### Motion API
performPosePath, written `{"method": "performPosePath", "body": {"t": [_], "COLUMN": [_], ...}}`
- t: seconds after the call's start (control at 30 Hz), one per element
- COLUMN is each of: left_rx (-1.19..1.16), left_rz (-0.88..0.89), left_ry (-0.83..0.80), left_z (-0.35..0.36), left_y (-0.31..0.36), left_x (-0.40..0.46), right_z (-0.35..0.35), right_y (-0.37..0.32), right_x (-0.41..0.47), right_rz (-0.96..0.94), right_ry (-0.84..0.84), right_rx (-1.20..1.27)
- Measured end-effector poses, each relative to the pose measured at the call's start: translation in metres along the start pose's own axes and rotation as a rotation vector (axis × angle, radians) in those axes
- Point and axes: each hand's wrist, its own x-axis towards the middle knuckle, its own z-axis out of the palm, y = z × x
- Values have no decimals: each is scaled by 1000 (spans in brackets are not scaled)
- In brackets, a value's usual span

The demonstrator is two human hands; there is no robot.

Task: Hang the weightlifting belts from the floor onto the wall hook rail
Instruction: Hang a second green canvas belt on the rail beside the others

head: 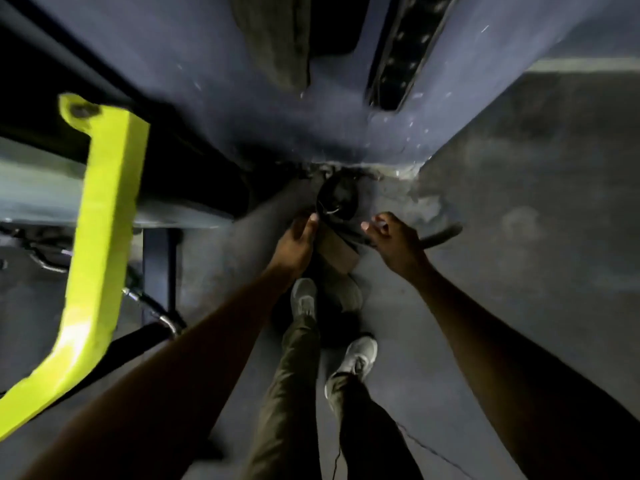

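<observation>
risk noted: the belt pile lies on the floor tight against the foot of the far wall, and the picture is dark and smeared, so which strap belongs to which belt cannot be told. a lift from here could bring up two tangled belts, or only one end, leaving the rest to drag and slip free. the person's shoes stand just near of the pile, so a trailing strap could catch underfoot. the yellow frame bar stands close on the left and could be struck as the arms rise.

left hand: fingers curled partway, thumb up, touching the left edge of the coiled black belt; whether it has a firm hold cannot be told.

right hand: loosely spread, fingers bent, over the right side of the pile; a dark strap end shows just right of it, but a grip on it cannot be confirmed.

two belts already hang on the wall at far. the hook rail is not seen.
</observation>
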Motion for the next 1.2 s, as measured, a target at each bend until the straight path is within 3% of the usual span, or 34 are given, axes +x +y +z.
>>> {"method": "performPosePath", "body": {"t": [0.27, 0.47, 0.63, 0.77, 0.97, 1.2], "left_rx": [15, -74, -168, -233, -326, -480], "left_rz": [-173, -255, -248, -264, -242, -83], "left_ry": [-62, -133, -150, -155, -126, -21], "left_z": [61, 100, 118, 116, 107, 78], "left_y": [-109, -178, -211, -210, -129, -5], "left_x": [202, 326, 352, 334, 253, 122], "right_z": [122, 206, 245, 223, 129, 9], "right_y": [111, 175, 198, 186, 134, 47], "right_x": [184, 297, 338, 331, 254, 120], "right_rz": [52, -129, -231, -375, -407, -459], "right_ry": [-89, -171, -138, -27, -63, -1], "right_rx": [-84, -395, -733, -850, -327, -86]}}
